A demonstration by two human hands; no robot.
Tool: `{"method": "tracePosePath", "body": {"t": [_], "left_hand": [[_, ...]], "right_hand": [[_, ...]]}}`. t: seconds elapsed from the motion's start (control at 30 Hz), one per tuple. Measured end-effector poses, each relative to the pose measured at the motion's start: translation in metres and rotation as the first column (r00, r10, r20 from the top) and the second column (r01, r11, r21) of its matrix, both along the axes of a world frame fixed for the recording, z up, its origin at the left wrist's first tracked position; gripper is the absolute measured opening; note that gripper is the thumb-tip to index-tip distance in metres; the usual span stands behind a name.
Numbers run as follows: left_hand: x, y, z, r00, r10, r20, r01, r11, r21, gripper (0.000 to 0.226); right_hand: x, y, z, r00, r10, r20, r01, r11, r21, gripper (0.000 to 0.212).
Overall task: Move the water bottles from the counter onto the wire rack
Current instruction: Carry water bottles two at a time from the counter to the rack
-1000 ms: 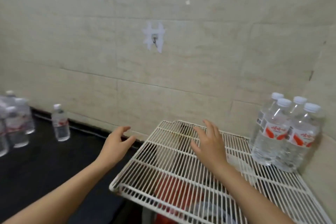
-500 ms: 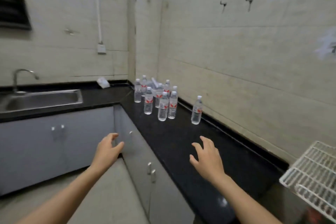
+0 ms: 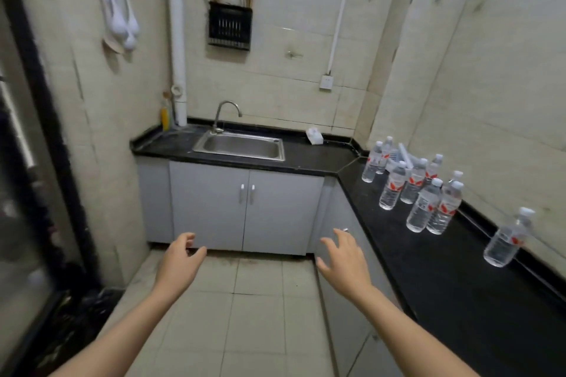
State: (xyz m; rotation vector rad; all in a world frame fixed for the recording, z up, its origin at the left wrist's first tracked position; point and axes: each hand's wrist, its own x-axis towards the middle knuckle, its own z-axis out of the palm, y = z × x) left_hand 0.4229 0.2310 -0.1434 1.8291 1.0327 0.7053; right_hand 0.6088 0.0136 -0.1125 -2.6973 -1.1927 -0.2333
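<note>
Since the earlier frame the view has been swung to the left: the sink (image 3: 242, 148), then at the left edge, is now seen in the upper middle, and the cluster of water bottles (image 3: 413, 190) has been carried from the centre to the right side of the frame, while both hands are kept raised and empty as before. Most of the right side is taken by the black counter (image 3: 444, 291), which is laid in an L from the middle of the frame along the back wall and down to the lower right corner. Grey cabinets (image 3: 245, 211) are set beneath it, and pale floor tiles (image 3: 254, 315) fill the lower middle. The sink is sunk into the back stretch of the counter, with a curved faucet (image 3: 225, 113) just behind it. The water bottles are stood upright on the right stretch of the counter, near its inner corner and close to the wall; a single bottle (image 3: 507, 239) is stood apart from them, nearer the lower right. The left hand (image 3: 179, 262) is held over the floor in the lower middle, fingers loosely curved and gripping nothing. The right hand (image 3: 344, 260) is held beside it, fingers spread and gripping nothing, well apart from every bottle. A black utensil holder (image 3: 229, 26) is hung on the back wall, white ladles (image 3: 119, 18) are hung at the upper left, and a yellow bottle (image 3: 164, 118) is stood left of the sink.
</note>
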Motion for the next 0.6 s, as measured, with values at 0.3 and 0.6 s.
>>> {"method": "tracePosePath", "body": {"t": [0.3, 0.6], "left_hand": [[0.083, 0.061, 0.001, 1.0, -0.015, -0.007, 0.015, 0.999, 0.048, 0.04], [0.206, 0.14, 0.007, 0.999, -0.018, 0.032, 0.017, 0.999, 0.027, 0.037]], "right_hand": [[0.105, 0.082, -0.004, 0.999, 0.037, -0.019, -0.036, 0.997, 0.067, 0.049], [0.231, 0.189, -0.004, 0.993, 0.002, -0.121, 0.012, 0.993, 0.114, 0.052]]}}
